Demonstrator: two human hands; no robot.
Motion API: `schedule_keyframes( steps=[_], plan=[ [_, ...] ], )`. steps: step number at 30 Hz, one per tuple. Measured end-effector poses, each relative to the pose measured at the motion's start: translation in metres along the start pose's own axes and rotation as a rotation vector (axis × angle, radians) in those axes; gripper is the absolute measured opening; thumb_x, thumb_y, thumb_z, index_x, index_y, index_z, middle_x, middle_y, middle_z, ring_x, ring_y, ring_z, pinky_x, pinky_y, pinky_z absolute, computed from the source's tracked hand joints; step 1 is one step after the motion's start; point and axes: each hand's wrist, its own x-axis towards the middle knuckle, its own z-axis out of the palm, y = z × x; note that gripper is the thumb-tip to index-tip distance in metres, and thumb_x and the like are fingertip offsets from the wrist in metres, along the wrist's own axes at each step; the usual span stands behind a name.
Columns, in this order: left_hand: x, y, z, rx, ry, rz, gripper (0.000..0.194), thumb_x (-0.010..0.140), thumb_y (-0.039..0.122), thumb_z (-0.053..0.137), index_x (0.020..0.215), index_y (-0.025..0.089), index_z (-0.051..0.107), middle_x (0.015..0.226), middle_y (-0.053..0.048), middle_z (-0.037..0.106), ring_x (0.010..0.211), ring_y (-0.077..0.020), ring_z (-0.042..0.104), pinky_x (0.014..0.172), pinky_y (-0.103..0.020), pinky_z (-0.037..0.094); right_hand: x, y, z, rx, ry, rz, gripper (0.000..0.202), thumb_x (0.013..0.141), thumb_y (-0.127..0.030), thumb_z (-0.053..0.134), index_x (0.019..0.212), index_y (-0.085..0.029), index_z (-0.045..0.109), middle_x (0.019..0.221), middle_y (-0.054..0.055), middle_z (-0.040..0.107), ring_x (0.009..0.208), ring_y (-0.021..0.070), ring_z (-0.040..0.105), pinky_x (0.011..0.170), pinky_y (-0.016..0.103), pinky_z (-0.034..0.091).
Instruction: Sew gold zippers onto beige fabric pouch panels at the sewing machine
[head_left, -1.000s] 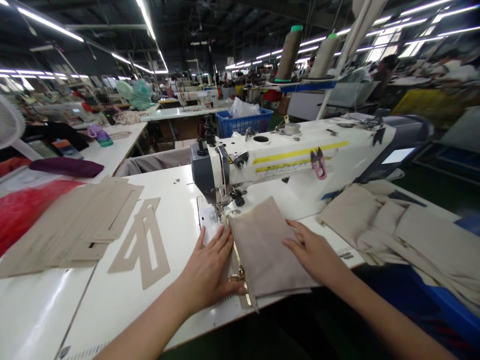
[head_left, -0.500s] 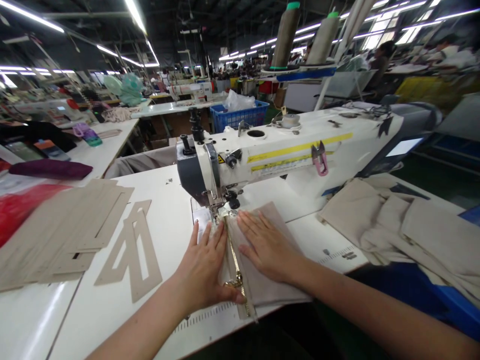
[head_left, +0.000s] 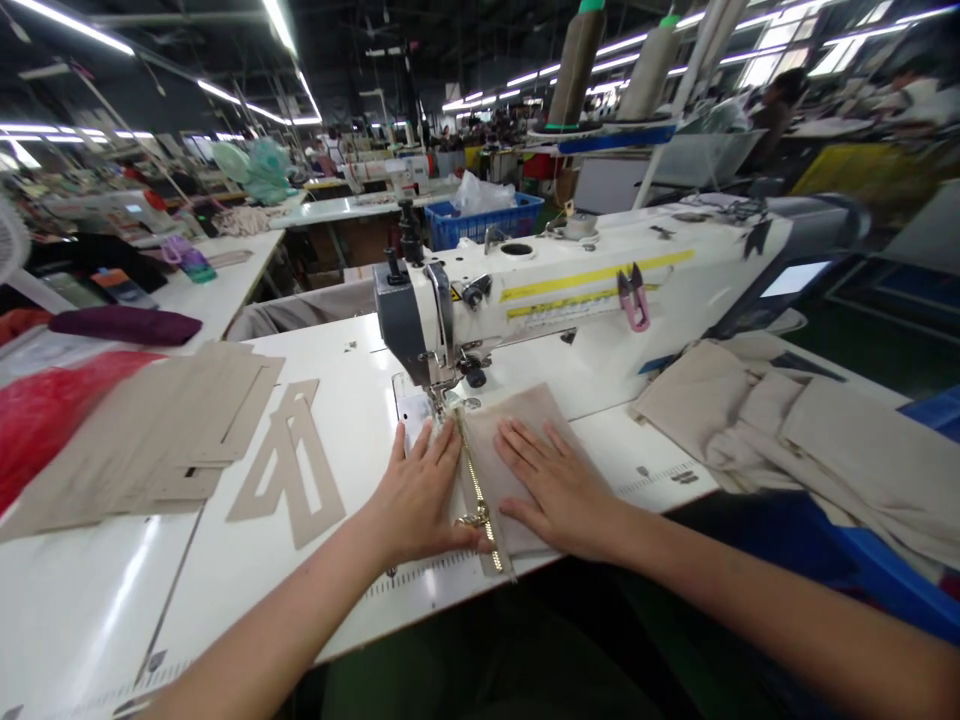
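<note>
A beige fabric piece [head_left: 536,410] lies on the sewing table, its far edge by the presser foot of the white sewing machine [head_left: 585,285]. Along its left side runs a gold-toothed zipper [head_left: 471,465] with a metal slider [head_left: 476,515]. My left hand [head_left: 424,490] rests flat with fingers apart at the zipper's left, its thumb across the lower zipper tape below the slider. On the fabric to the zipper's right, my right hand [head_left: 555,490] lies flat, fingers spread. Neither hand grips anything.
At left are stacked beige panels [head_left: 172,430] and two slotted cut pieces [head_left: 311,480]. Folded beige fabric [head_left: 795,420] lies at right. Pink thread snips [head_left: 634,298] sit on the machine's body. A blue crate [head_left: 484,222] stands behind, with thread cones [head_left: 576,65] above.
My right hand has shifted right across the fabric, away from the zipper. The view has moved slightly. My left hand stays beside the zipper.
</note>
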Motion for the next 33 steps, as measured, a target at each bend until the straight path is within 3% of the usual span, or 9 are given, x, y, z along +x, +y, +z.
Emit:
schedule_keyframes(
  steps=[2,6,8,11,15,17,22,27,33],
  plan=[
    [-0.012,0.006,0.005,-0.023,0.067,0.029,0.095,0.066,0.067,0.062,0.138,0.012,0.031,0.148,-0.019,0.023,0.136,-0.0375,0.017,0.108,-0.063,0.007,0.004,-0.002,0.002,0.046,0.016,0.025,0.053,0.091,-0.037,0.037,0.136,-0.007,0.039,0.143,0.016,0.033,0.134,0.0273,0.028,0.108,0.052,0.023],
    [-0.045,0.032,0.017,-0.137,0.254,0.042,0.026,0.081,0.029,0.061,0.106,0.023,0.060,0.123,-0.008,0.057,0.121,-0.0258,0.047,0.109,-0.055,0.021,0.016,-0.007,0.007,0.065,0.095,-0.043,0.047,0.091,-0.023,0.035,0.135,-0.006,0.040,0.142,0.016,0.035,0.134,0.0261,0.027,0.109,0.051,0.022],
    [-0.061,0.039,0.020,-0.212,0.317,0.096,0.013,0.083,0.025,0.056,0.094,0.025,0.063,0.107,-0.004,0.064,0.105,-0.0193,0.058,0.108,-0.047,0.029,0.019,-0.010,0.009,0.053,0.097,-0.048,0.047,0.091,-0.022,0.033,0.135,-0.006,0.039,0.143,0.015,0.034,0.134,0.0256,0.027,0.108,0.051,0.023],
    [-0.080,0.020,0.023,-0.150,0.416,0.126,0.022,0.087,0.036,0.052,0.104,0.026,0.062,0.113,-0.006,0.062,0.106,-0.0206,0.057,0.105,-0.045,0.034,0.023,-0.011,0.009,0.063,0.088,-0.044,0.046,0.091,-0.024,0.034,0.134,-0.009,0.042,0.141,0.014,0.038,0.131,0.0252,0.032,0.105,0.050,0.028],
    [-0.102,-0.036,0.030,0.258,0.586,-0.167,0.082,0.080,0.059,0.050,0.139,0.007,0.029,0.135,-0.026,0.042,0.125,-0.0412,0.038,0.099,-0.061,0.032,0.032,-0.008,0.005,0.078,0.071,-0.098,0.046,0.091,-0.027,0.036,0.133,-0.007,0.043,0.141,0.014,0.038,0.131,0.0257,0.033,0.106,0.049,0.026],
    [-0.113,-0.050,0.037,0.325,0.553,-0.118,0.090,0.079,0.062,0.050,0.142,0.006,0.019,0.135,-0.026,0.042,0.122,-0.0406,0.043,0.094,-0.056,0.038,0.036,-0.008,0.005,0.092,0.081,-0.118,0.047,0.092,-0.027,0.035,0.135,-0.006,0.040,0.143,0.013,0.035,0.132,0.0247,0.031,0.108,0.049,0.024],
    [-0.130,-0.036,0.047,0.388,0.350,0.041,0.087,0.072,0.066,0.055,0.142,0.022,0.027,0.141,-0.016,0.038,0.117,-0.0331,0.049,0.086,-0.041,0.047,0.038,-0.006,0.013,0.158,0.133,-0.122,0.044,0.093,-0.024,0.032,0.133,-0.008,0.043,0.142,0.011,0.038,0.131,0.0208,0.034,0.109,0.044,0.026],
    [-0.118,-0.039,0.046,0.349,0.372,0.042,0.107,0.066,0.070,0.056,0.144,0.009,0.015,0.143,-0.024,0.030,0.127,-0.0416,0.034,0.095,-0.054,0.038,0.037,-0.005,0.021,0.165,0.208,-0.073,0.047,0.092,-0.025,0.035,0.135,-0.008,0.040,0.142,0.013,0.037,0.133,0.0219,0.030,0.109,0.045,0.028],
    [-0.117,-0.039,0.057,0.336,0.333,0.177,0.067,0.086,0.040,0.047,0.143,0.016,0.022,0.138,-0.016,0.043,0.126,-0.0312,0.041,0.096,-0.044,0.043,0.043,-0.002,0.017,0.159,0.232,-0.122,0.044,0.090,-0.024,0.039,0.131,-0.009,0.047,0.137,0.012,0.045,0.127,0.0220,0.039,0.105,0.043,0.033]
  ],
)
